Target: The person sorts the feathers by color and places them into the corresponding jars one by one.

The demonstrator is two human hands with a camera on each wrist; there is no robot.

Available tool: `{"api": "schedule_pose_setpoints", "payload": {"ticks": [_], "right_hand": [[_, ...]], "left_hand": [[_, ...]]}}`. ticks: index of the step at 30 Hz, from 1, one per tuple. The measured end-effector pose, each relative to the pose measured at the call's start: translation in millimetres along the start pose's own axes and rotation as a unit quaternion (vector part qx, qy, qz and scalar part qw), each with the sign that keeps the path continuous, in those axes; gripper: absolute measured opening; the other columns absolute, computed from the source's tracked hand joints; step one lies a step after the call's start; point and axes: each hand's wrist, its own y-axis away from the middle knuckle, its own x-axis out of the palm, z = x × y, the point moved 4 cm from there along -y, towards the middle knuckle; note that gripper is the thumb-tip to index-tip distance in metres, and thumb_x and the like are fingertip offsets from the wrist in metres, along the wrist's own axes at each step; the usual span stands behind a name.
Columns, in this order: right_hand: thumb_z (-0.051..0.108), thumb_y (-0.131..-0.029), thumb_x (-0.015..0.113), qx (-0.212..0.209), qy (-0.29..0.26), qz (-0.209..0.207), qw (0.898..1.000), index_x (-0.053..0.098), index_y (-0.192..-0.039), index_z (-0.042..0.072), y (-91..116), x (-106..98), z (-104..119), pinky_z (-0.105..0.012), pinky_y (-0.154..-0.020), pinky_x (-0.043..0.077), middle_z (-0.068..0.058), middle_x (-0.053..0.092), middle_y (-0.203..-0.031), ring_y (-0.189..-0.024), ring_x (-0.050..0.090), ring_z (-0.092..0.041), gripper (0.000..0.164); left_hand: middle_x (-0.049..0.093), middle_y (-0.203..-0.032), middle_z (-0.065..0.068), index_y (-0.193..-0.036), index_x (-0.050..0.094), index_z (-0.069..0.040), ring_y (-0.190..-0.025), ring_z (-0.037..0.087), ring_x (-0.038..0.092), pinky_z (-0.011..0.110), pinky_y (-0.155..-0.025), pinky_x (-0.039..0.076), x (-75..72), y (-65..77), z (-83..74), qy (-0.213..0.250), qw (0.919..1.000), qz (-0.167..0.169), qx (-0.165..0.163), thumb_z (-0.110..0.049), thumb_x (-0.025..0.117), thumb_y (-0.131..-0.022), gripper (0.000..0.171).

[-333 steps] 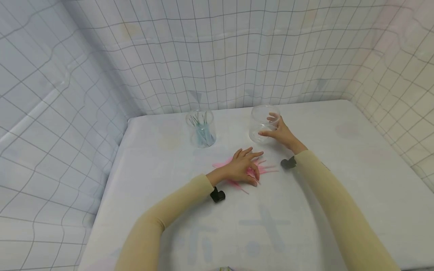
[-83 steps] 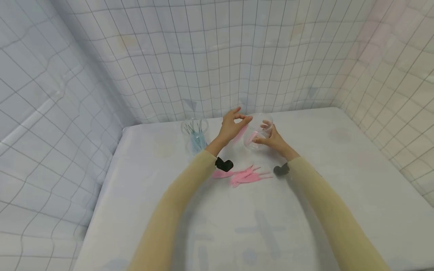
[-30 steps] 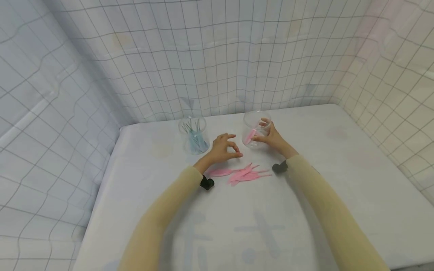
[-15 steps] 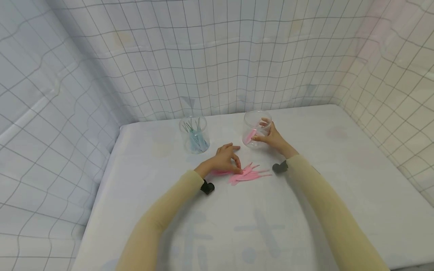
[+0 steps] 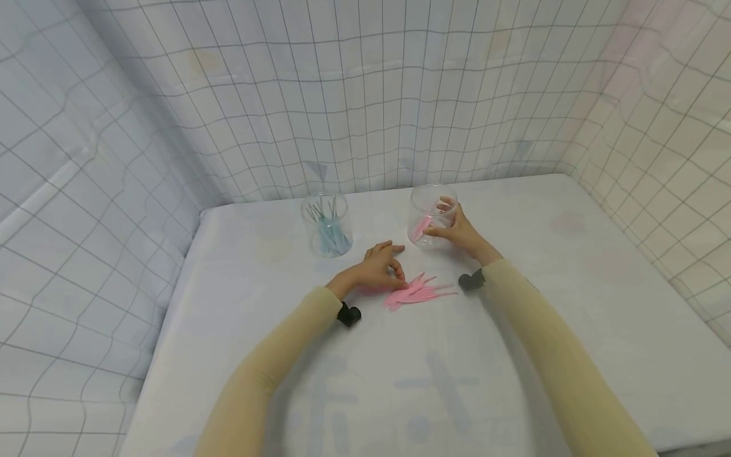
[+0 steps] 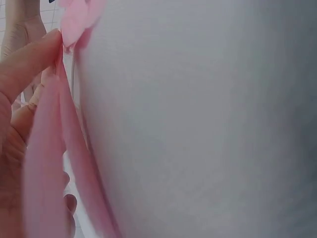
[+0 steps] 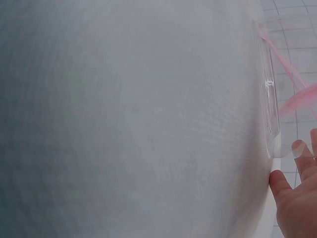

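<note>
My left hand [image 5: 374, 268] is low over a small pile of pink feathers [image 5: 419, 294]. In the left wrist view its thumb and finger pinch a pink feather [image 6: 43, 148] at the narrow end. My right hand [image 5: 467, 236] holds the side of a clear round jar [image 5: 419, 204], thumb in front and fingers around the far side. Inside that jar leans pink feather material [image 5: 421, 227]; how many pieces there are I cannot tell. The right wrist view shows the jar's base edge [image 7: 269, 84] on the cloth beside the fingertips.
A second clear jar [image 5: 312, 236], left of the first, stands upright with several blue feathers [image 5: 335, 238] in it, thin stems up. White cloth covers the table [image 5: 485, 381]. Grid-patterned curtains [image 5: 365, 95] enclose the back and both sides.
My left hand moved feathers from the pile into the right jar, which held none at first. It came back down and now pinches another pink feather. My right hand stays on the jar.
</note>
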Motion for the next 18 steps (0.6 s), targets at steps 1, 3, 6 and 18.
{"api": "schedule_pose_setpoints", "payload": {"ticks": [1, 3, 6, 18], "right_hand": [[0.021, -0.079, 0.08, 0.0, 0.002, 0.001, 1.0, 0.015, -0.146, 0.012, -0.2, -0.1, 0.0, -0.045, -0.11, 0.018, -0.017, 0.026, -0.149, -0.137, 0.022, -0.031, 0.094], [0.021, -0.078, 0.08, 0.003, 0.003, 0.001, 1.0, 0.015, -0.146, 0.013, -0.6, -0.3, -0.6, -0.044, -0.11, 0.018, -0.017, 0.026, -0.149, -0.137, 0.022, -0.03, 0.094], [0.02, -0.079, 0.08, 0.008, 0.001, 0.004, 1.0, 0.014, -0.147, 0.013, -1.1, -0.7, 0.4, -0.044, -0.11, 0.017, -0.017, 0.025, -0.15, -0.138, 0.021, -0.031, 0.095], [0.01, -0.082, 0.074, 0.017, -0.001, 0.018, 1.0, 0.011, -0.146, 0.003, 14.7, 4.6, 31.7, -0.047, -0.11, 0.016, -0.024, 0.021, -0.149, -0.138, 0.019, -0.036, 0.09]], "left_hand": [[0.031, -0.15, 0.007, -0.075, 0.071, -0.023, -0.141, 0.031, 0.003, 0.05, -0.109, 0.004, 0.1, 0.1, 0.0, 0.004, 1.0, 0.001, 0.0, -0.037, 0.074, -0.083, 0.016], [0.031, -0.151, 0.007, -0.076, 0.071, -0.022, -0.141, 0.03, 0.003, 0.049, -0.109, 0.003, 0.2, 0.6, -0.2, 0.012, 0.9999, 0.002, 0.001, -0.035, 0.073, -0.084, 0.015], [0.03, -0.151, 0.008, -0.078, 0.07, -0.021, -0.141, 0.031, 0.002, 0.05, -0.109, 0.001, -0.1, 1.2, -0.9, 0.021, 0.9997, 0.006, 0.008, -0.032, 0.07, -0.086, 0.014], [0.031, -0.15, 0.011, -0.084, 0.067, -0.016, -0.141, 0.03, 0.003, 0.049, -0.109, 0.001, 3.3, 0.8, -4.1, 0.013, 0.9994, 0.011, 0.031, -0.022, 0.064, -0.088, 0.008]]}}
